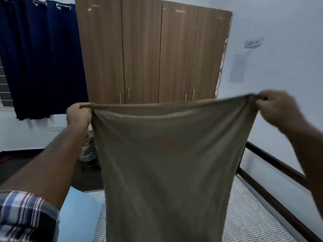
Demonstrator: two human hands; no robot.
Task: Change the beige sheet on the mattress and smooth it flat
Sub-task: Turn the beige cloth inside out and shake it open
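Closest to the camera there's a plaid sleeve [24, 215] on the left arm, and a pale blue pillow-like thing [78, 213] lying on the near left part of the mattress [248, 215]. The mattress itself is bare, with a grey striped quilted cover, so the beige sheet [166, 163] isn't on it yet.

The sheet is held up in the air in front of the person, hanging down over the mattress like a curtain, with its lower end dropping out of the bottom of the picture. The left hand [78, 115] has its fingers curled tight round the top left corner, and the right hand [277, 109] pinches the top right corner, though that one is a bit blurred. The top edge sags a little between them.

It looks like thin, soft, light fabric: floppy, no stiffness at all, so it'll drape and wrinkle wherever it lands. I'd say the corners are the right place to grab, then flick it out and let it float down, and smooth it with flat palms afterwards.

Along the right runs a dark bed rail [272, 165]. Further back there's a zigzag-patterned basket [87, 147] on the floor, then the wooden wardrobe [148, 49], navy curtains [40, 55] on the left, and a white wall [279, 23].
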